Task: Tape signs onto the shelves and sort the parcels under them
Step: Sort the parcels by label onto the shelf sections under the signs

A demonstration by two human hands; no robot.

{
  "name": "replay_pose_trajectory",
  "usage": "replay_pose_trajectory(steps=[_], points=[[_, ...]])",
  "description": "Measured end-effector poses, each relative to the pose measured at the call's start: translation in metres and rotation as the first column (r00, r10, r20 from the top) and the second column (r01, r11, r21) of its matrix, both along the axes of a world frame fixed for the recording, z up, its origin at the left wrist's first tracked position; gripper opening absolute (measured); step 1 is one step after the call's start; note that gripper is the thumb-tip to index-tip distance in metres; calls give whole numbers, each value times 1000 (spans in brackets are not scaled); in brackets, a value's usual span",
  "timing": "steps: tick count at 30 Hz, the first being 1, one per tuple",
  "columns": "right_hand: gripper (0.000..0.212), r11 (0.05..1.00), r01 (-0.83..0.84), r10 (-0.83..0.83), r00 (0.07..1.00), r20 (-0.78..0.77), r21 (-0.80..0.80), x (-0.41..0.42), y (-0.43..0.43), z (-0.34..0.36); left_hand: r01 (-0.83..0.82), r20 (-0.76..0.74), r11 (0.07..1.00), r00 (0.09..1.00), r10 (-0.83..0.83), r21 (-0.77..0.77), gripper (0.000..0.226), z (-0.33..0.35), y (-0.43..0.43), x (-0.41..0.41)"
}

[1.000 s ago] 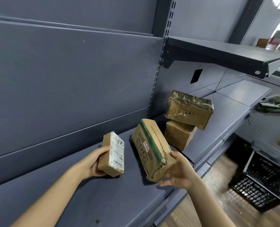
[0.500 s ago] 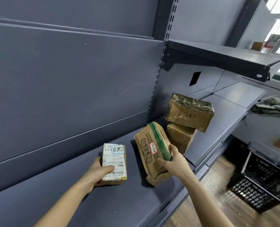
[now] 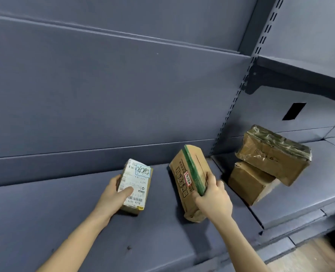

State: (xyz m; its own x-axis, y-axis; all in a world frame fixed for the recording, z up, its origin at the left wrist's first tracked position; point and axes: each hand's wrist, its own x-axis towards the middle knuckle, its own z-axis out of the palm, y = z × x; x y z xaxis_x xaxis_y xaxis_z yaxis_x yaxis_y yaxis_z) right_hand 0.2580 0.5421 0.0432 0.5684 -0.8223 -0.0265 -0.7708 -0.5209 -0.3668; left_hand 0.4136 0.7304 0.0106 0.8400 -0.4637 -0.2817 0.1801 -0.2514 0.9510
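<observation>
My left hand (image 3: 113, 195) grips a small cardboard parcel (image 3: 136, 183) with a white shipping label and lays it flat on the grey shelf (image 3: 64, 222). To its right, my right hand (image 3: 211, 197) holds a taller brown parcel (image 3: 186, 179) with a green tape stripe and a small red-edged sticker. That parcel stands on its end on the shelf, tilted a little. Two more brown parcels (image 3: 268, 163) are stacked at the right, the upper one wrapped in clear tape and lying askew on the lower.
The grey back panel (image 3: 104, 95) rises behind the parcels. A perforated upright (image 3: 241, 91) carries an upper shelf (image 3: 310, 75) at the right. A strip of wooden floor (image 3: 310, 256) shows below the shelf's front edge.
The small labelled parcel went from upright in my left hand to flat on the shelf. My right hand shifted from under the green-striped parcel to its top edge. The view swung left.
</observation>
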Motion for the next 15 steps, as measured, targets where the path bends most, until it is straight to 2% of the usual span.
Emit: replay_pose_trajectory(steps=[3,7,10,12,15], points=[[68,999,-1,-2,997,80,33,-5,-7,-2,-97,-30,995,995,96,-23,44,0,16,-18],[64,988,-29,-3,978,207,152,-14,-19,-3,-285,-61,956,958,282,-61,36,-1,47,-51],[64,967,-151,87,954,287,206,-11,-18,-3,-417,-70,907,908,413,-55,32,-2,76,-72],[60,920,-268,148,914,378,287,-5,-3,-5,-487,-75,872,872,484,-36,32,-5,97,-85],[54,787,-424,163,844,511,449,3,37,-16,-569,-92,822,820,565,-25,31,-6,128,-102]])
